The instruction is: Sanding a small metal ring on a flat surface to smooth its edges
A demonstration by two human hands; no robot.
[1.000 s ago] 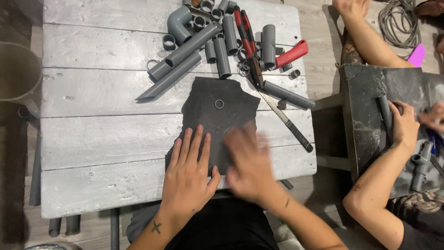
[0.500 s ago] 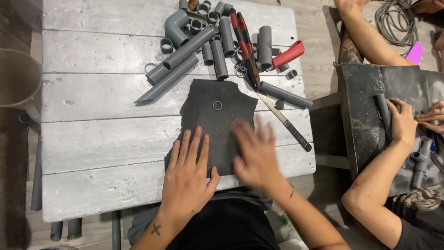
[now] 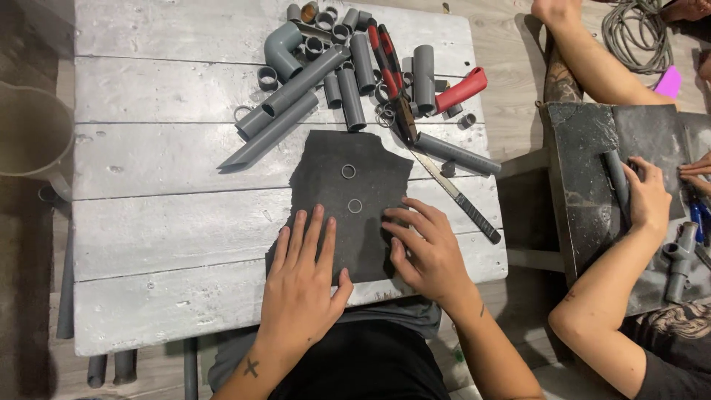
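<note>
Hands flat: left hand (image 3: 300,278) and right hand (image 3: 428,248), each grip released, press the dark sheet (image 3: 348,204) onto the counter (image 3: 163,222); two rings (image 3: 348,171) rest on it

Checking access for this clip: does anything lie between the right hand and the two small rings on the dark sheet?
Nothing visible does. The right hand rests on the dark sheet, with bare sheet between its fingertips and the nearer ring; the farther ring lies just beyond.

Head view, steeply down, near table (image 3: 148,163)
</note>
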